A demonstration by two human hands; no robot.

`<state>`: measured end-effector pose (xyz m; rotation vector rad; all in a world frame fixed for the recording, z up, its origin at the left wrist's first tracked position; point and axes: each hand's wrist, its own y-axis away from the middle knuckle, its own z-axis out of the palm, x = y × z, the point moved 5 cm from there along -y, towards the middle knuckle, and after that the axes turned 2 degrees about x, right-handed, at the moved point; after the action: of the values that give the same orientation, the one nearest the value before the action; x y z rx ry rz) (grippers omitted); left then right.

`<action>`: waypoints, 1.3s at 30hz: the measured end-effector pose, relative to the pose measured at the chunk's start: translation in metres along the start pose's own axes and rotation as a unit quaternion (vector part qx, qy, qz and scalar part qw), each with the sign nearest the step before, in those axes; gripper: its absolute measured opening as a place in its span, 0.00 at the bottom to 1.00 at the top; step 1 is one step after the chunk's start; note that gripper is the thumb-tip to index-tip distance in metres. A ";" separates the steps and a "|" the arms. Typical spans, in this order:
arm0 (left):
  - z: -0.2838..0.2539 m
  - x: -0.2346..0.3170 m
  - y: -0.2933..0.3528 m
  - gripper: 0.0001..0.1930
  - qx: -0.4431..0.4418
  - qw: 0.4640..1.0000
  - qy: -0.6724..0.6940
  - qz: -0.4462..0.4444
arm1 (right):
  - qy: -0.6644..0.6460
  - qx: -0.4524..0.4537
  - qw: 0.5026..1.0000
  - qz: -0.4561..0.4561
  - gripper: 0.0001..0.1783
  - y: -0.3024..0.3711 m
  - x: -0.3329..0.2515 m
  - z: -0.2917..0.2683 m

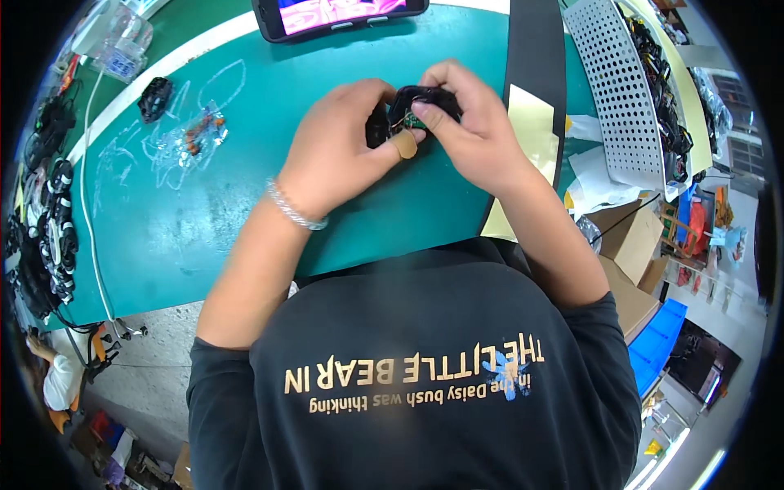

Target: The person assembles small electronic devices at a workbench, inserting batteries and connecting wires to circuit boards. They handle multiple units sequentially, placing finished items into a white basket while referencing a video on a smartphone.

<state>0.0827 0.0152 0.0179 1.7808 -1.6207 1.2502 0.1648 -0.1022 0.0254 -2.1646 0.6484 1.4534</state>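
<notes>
Twelve o'clock: black casing (439, 97) gripped by left hand (343, 122) and right hand (480, 126); green board (412, 121) could be cracked by over-pressing.

Green tabletop (261, 82), phone (343, 18) at far edge, black object (155, 99), clear bag (178, 147) with orange pieces (193, 139), black strip (535, 45) at right

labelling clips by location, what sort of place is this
Likely an electronics assembly workshop: a black part with what looks like a green circuit board, a white perforated basket of dark parts, and dark cable-like bundles piled at left.
</notes>
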 end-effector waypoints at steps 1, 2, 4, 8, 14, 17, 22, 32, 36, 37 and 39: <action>-0.001 0.003 0.000 0.15 -0.017 0.999 0.030 -0.007 | -0.037 0.014 0.999 -0.003 0.08 0.000 -0.002 0.000; -0.003 0.007 0.001 0.14 -0.034 0.997 0.061 -0.014 | -0.106 0.018 0.994 0.026 0.08 0.004 -0.008 0.001; -0.006 0.014 0.004 0.11 -0.028 0.991 0.129 0.001 | -0.102 0.022 0.995 -0.003 0.08 0.005 -0.013 0.000; -0.013 0.021 0.006 0.10 -0.040 0.982 0.176 -0.061 | -0.147 0.025 0.989 -0.016 0.08 0.006 -0.019 0.003; -0.021 0.026 0.007 0.08 -0.011 0.984 0.174 -0.047 | -0.220 0.004 0.975 0.029 0.09 0.002 -0.037 0.006; -0.023 0.029 0.007 0.07 0.017 0.989 0.142 -0.038 | -0.229 0.004 0.973 -0.010 0.10 -0.002 -0.034 0.008; -0.028 0.032 0.004 0.08 0.037 0.997 0.058 0.019 | -0.180 -0.001 0.982 -0.052 0.11 -0.001 -0.025 0.007; -0.027 0.034 -0.001 0.13 0.092 0.984 -0.035 0.150 | -0.070 0.001 0.981 -0.183 0.10 -0.005 -0.042 -0.003; -0.027 0.039 0.001 0.14 0.120 0.971 -0.043 0.203 | -0.014 0.042 0.966 -0.254 0.11 -0.002 -0.049 -0.002; -0.028 0.040 0.001 0.14 0.132 0.966 -0.042 0.218 | -0.008 0.049 0.962 -0.268 0.11 0.000 -0.051 -0.001; -0.029 0.042 0.003 0.14 0.134 0.960 -0.045 0.242 | -0.004 0.058 0.957 -0.285 0.10 0.004 -0.054 0.001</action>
<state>0.0670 0.0144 0.0664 1.6613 -2.1114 1.6946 0.1440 -0.0974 0.0748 -2.0198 0.0777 1.0794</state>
